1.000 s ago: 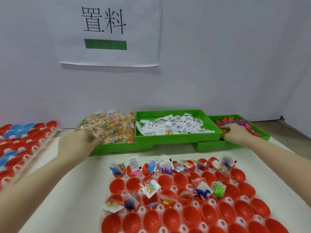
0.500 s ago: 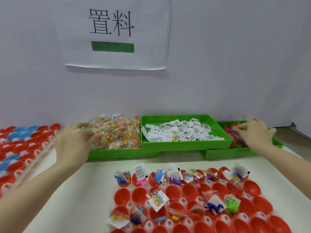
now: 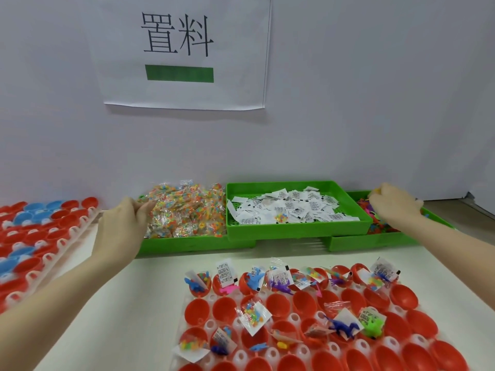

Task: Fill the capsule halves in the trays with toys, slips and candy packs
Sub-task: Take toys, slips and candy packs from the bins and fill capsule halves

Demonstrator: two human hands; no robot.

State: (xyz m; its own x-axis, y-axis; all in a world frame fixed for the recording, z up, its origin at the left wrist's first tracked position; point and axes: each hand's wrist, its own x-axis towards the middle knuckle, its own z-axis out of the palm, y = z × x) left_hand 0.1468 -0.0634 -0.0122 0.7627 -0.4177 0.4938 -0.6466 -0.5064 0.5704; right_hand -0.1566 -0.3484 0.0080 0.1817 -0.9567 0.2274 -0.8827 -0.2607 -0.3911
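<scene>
Capsule halves (image 3: 305,306), red and open side up, sit in the white tray (image 3: 294,318) on the worktop (image 3: 150,303) right below you in the head view. The far row holds toys, slips and candy packs; a few cups in the next rows hold a candy pack (image 3: 253,315), a blue dinosaur (image 3: 344,328) or a green toy (image 3: 373,325), and the rest show bare red.

Beyond the tray, three green bins line the wall. Your left hand (image 3: 120,231) reaches to the left bin (image 3: 187,243); its fingers (image 3: 144,207) curl against the edge of the candy pack heap (image 3: 187,210), and you cannot tell from here whether they have hold of a pack. The middle bin (image 3: 294,226) carries the white slips (image 3: 292,207), with one stray candy pack among them. Your right hand (image 3: 393,206) hangs over the right bin (image 3: 375,241), above the small coloured toys (image 3: 375,218), its fingertips pinched on a small yellowish piece (image 3: 377,190).

At the left edge, a second tray (image 3: 80,220) holds closed red and blue capsule shells (image 3: 34,218). A paper sign (image 3: 182,52) with two characters and a green bar hangs on the wall above the bins.
</scene>
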